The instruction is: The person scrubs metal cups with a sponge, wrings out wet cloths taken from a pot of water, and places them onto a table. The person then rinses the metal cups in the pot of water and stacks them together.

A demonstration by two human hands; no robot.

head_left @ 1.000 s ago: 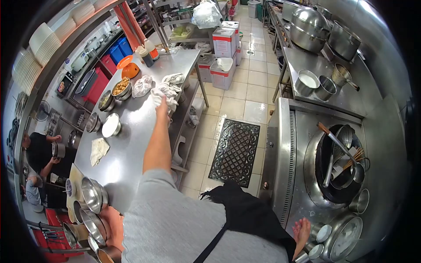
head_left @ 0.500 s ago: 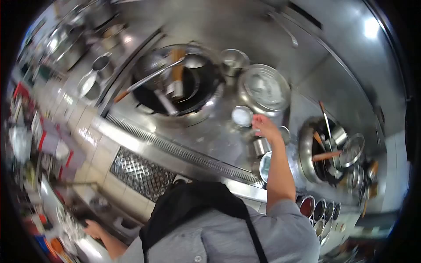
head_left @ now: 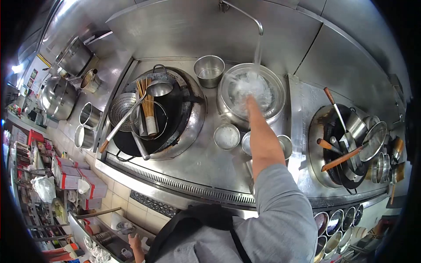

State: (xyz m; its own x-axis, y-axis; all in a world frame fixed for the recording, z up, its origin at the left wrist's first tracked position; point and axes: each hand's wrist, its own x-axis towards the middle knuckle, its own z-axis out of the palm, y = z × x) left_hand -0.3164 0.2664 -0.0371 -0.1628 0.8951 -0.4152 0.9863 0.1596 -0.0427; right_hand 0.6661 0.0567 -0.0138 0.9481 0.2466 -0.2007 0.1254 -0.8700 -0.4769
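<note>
Water runs from a thin faucet (head_left: 248,15) at the back wall into a round metal pot (head_left: 222,100), where it splashes and foams. My right hand (head_left: 251,104) reaches into the pot at the edge of the splash; its fingers are hidden by water and blur. In front of the pot are small metal cups, one with whitish contents (head_left: 226,136). At the lower left, my left hand (head_left: 134,241) hangs near the steel worktable, its fingers partly curled and too small to read. A white cloth (head_left: 97,252) lies on that table below it.
A black wok (head_left: 173,114) on the left burner holds a ladle, a perforated skimmer (head_left: 120,111) and a bamboo brush (head_left: 148,105). Another wok (head_left: 319,131) at right is crowded with utensils. An empty metal pot (head_left: 209,71) stands behind. Seasoning containers (head_left: 335,221) line the lower right.
The view has turned from the worktable to the stove. My right hand has moved from beside the small cups into the pot, and water now runs from the faucet. My left hand has left the cloth.
</note>
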